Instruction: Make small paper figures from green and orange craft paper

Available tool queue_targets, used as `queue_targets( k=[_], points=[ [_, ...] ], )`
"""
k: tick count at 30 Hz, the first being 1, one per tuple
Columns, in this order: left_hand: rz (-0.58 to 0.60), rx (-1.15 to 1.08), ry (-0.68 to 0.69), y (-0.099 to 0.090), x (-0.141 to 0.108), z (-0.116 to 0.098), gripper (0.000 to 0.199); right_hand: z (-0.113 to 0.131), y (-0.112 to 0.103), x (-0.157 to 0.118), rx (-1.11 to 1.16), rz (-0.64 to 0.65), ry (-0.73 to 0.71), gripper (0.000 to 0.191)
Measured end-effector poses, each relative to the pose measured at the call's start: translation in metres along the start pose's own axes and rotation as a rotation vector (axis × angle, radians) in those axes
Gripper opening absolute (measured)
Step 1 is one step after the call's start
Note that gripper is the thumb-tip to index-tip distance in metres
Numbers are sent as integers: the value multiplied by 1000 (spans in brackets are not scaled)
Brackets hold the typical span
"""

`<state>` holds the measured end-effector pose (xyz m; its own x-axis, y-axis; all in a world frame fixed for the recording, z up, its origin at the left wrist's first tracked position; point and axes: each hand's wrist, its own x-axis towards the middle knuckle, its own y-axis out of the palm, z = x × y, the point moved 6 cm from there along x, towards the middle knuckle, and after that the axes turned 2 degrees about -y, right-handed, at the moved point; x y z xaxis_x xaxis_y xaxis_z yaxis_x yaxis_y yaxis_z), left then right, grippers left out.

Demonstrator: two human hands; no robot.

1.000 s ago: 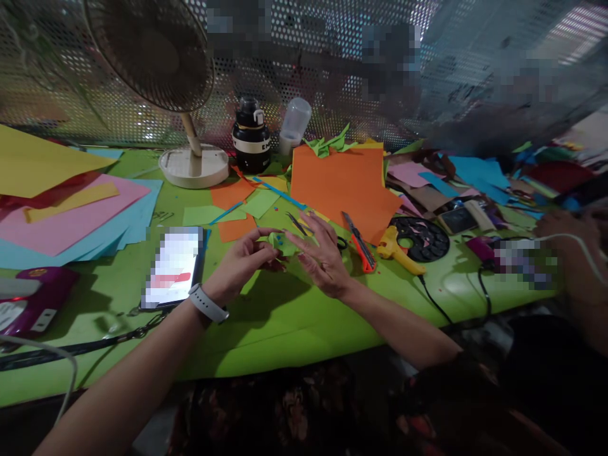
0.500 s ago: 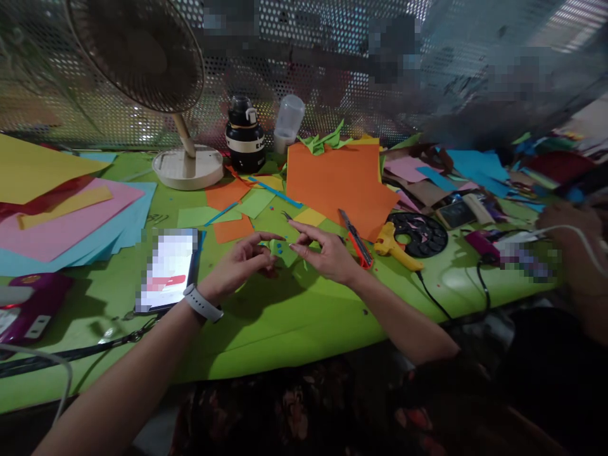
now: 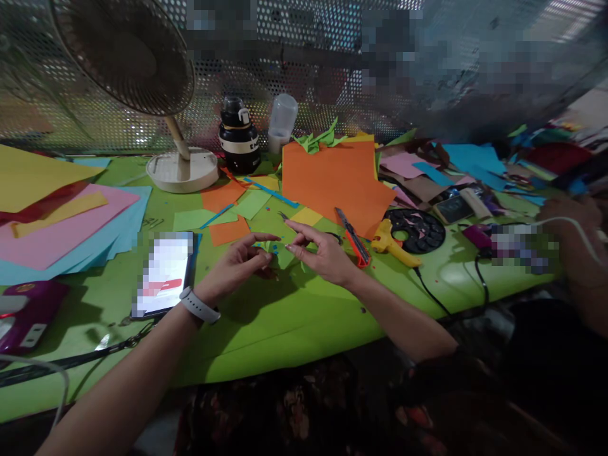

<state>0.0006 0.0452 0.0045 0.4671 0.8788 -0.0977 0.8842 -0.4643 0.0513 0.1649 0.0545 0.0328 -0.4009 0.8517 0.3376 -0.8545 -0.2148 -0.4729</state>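
Note:
My left hand [image 3: 242, 263], with a pale watch strap at the wrist, pinches a small green paper piece [image 3: 268, 246] between thumb and fingers. Facing it, my right hand [image 3: 319, 252] has thumb and index finger nearly together; whatever lies between the fingertips is too small to make out. A thin dark pointed tip [image 3: 284, 216] shows just beyond the right fingers. Tiny blue bits lie on the green table [image 3: 285, 323] around the fingertips. An orange-red utility knife [image 3: 356, 244] rests right of my right hand.
A lit phone [image 3: 164, 275] lies left of my left wrist. Behind are a fan [image 3: 183, 171], a black bottle [image 3: 239, 142] and orange paper [image 3: 332, 177]. A yellow glue gun [image 3: 394, 244] touches a black round tray [image 3: 427, 233]. Another person's arm [image 3: 577, 253] is at far right.
The whole view has shifted slightly. The green paper at my left fingertips shows more broadly, and my right fingertips have drawn closer together.

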Motion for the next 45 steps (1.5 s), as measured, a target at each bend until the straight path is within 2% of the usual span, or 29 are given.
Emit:
queue_targets(
  k=[27,45],
  points=[
    [15,-9,-14,3,0,-2,44,9,1,-2,-22,-5,-4,48],
    [6,-10,-32,-1,-3,-2,44,9,1,-2,-8,5,-8,47]
  ],
)
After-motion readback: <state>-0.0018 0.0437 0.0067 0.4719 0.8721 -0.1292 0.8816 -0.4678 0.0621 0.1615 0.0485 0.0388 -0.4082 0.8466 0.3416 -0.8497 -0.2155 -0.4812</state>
